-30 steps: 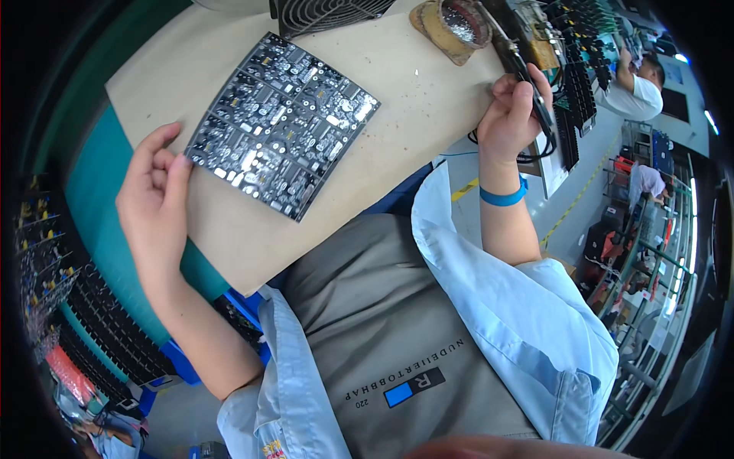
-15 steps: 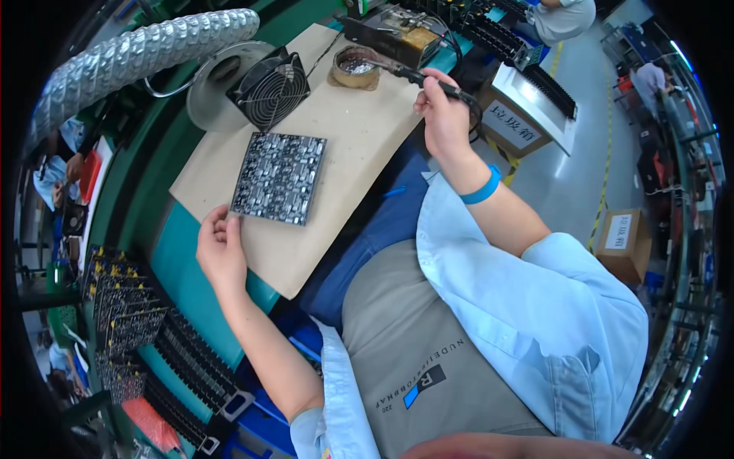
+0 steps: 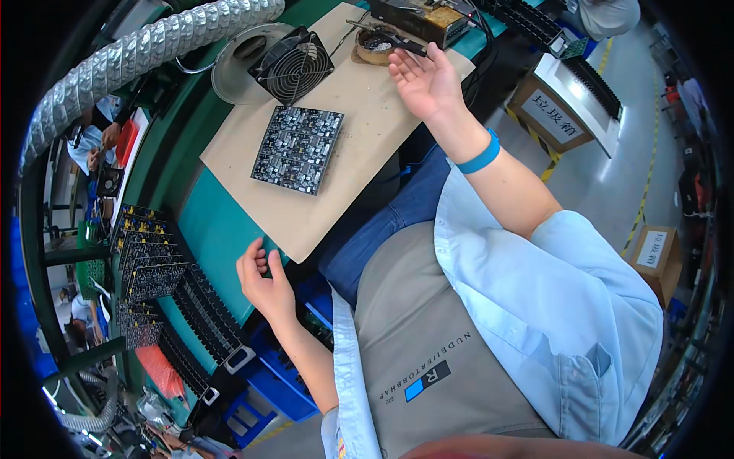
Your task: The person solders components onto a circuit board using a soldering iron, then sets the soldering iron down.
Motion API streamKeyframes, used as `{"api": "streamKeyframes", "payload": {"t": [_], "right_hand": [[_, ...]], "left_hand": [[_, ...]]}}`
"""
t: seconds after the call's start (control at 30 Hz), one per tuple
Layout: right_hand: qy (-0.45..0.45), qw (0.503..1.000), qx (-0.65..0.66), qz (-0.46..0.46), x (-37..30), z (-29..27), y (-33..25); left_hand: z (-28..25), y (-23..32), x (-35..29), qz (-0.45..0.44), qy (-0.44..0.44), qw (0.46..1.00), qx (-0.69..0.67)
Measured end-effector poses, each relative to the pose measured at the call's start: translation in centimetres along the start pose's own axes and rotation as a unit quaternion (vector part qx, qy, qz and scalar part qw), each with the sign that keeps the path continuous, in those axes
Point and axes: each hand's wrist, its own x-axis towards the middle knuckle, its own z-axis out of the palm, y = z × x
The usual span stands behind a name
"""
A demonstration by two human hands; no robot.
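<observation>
A square circuit board [image 3: 298, 149] densely covered with small parts lies on the tan work board [image 3: 359, 138], touched by neither hand. My left hand [image 3: 266, 279] hovers near the work board's front left corner, its fingers loosely curled, thumb apart, nothing held. At the far end, a soldering iron [image 3: 405, 43] leans with its dark handle over the round tin [image 3: 373, 46]. My right hand [image 3: 428, 83] is beside that handle, palm turned up and fingers apart. Whether the thumb still touches the handle is hard to tell.
A black fan [image 3: 294, 67] and a silver duct [image 3: 153, 46] stand at the back left. Racks of upright circuit boards [image 3: 153, 260] line the left side, by red wrap [image 3: 160, 371]. A soldering station [image 3: 424, 19] sits behind the tin; a carton [image 3: 547, 107] stands right.
My right hand has opened and let go of the soldering iron, which now rests at the tin. My left hand has drawn back from the circuit board's corner. The whole view has shifted slightly.
</observation>
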Motion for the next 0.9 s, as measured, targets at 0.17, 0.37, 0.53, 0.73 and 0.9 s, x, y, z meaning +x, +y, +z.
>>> {"api": "streamKeyframes", "payload": {"t": [0.17, 0.37, 0.53, 0.73, 0.9], "right_hand": [[-0.041, 0.997, 0.060, 0.036, -0.8, 1.1, 1.7], [-0.164, 0.980, 0.093, 0.067, -3.1, 0.9, 3.8], [-0.150, 0.979, -0.007, 0.137, -9.9, 0.6, 2.3], [-0.222, 0.951, -0.140, 0.160, -12.6, -1.1, -1.7], [-0.193, 0.947, -0.258, -0.003, -13.3, -1.5, -8.8]], "left_hand": [[-1.3, -1.9, 1.3, -0.057, -0.017, 0.998, -0.026], [-2.6, -1.2, 6.8, 0.008, -0.045, 0.998, -0.044], [-1.9, -3.1, 8.6, 0.014, -0.026, 0.999, 0.029], [-1.9, -2.4, 13.4, 0.006, -0.046, 0.997, 0.061], [-1.0, -0.8, 14.5, 0.014, -0.016, 0.990, 0.142]]}}
